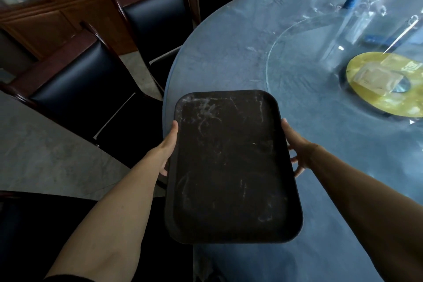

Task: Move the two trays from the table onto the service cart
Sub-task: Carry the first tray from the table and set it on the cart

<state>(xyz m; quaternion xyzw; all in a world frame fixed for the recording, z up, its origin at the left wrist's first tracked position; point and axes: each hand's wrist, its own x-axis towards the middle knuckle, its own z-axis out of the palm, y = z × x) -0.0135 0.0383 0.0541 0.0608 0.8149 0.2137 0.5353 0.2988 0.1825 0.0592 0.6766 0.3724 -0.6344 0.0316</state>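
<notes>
A dark brown rectangular tray [231, 167], scuffed with pale marks, is held above the near left edge of the round blue-grey table [229, 52]. My left hand [167, 146] grips its left rim, thumb on top and fingers underneath. On the opposite long rim, my right hand [297, 146] holds it the same way. The tray is empty and tilts slightly. A thin second rim shows along its lower left edge, so it may be two stacked trays; I cannot tell. No service cart is in view.
A glass turntable [309, 80] with a yellow centre disc [384, 84] and a clear bottle [357, 18] covers the table's right. Black padded chairs [84, 84] with dark wood frames line the table's left side. A wooden cabinet [45, 7] stands behind.
</notes>
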